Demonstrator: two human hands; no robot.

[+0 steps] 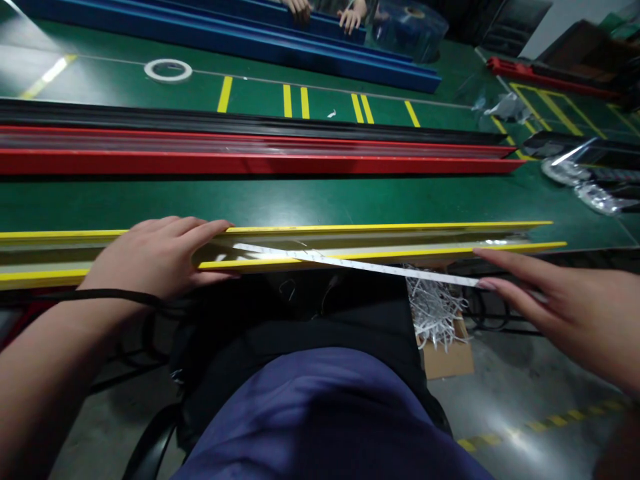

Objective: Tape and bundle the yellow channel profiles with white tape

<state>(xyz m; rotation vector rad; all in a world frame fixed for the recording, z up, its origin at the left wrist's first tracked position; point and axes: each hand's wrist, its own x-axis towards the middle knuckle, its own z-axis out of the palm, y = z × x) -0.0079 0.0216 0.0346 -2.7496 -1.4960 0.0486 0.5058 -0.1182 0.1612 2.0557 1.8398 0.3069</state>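
Left hand point(155, 259) spread open across a long yellow channel point(400, 227), right hand point(565, 310) at a narrow white strip point(350, 264), grip unclear, shredded white paper point(435, 312) beneath, partly hidden

- Long blue metal channels point(225, 40), stacked at the far edge of the bench
- Co-worker's hand point(350, 19) on the far side of the blue channels
- White tape roll point(168, 70), lying flat
- Long black channel point(240, 120) beside long red channels point(250, 163)
- Green workbench point(300, 200) with yellow markings
- Crumpled clear plastic bags point(565, 172)
- Cardboard box point(447, 357) holding white paper shreds point(435, 310)
- Grey concrete floor point(525, 373)
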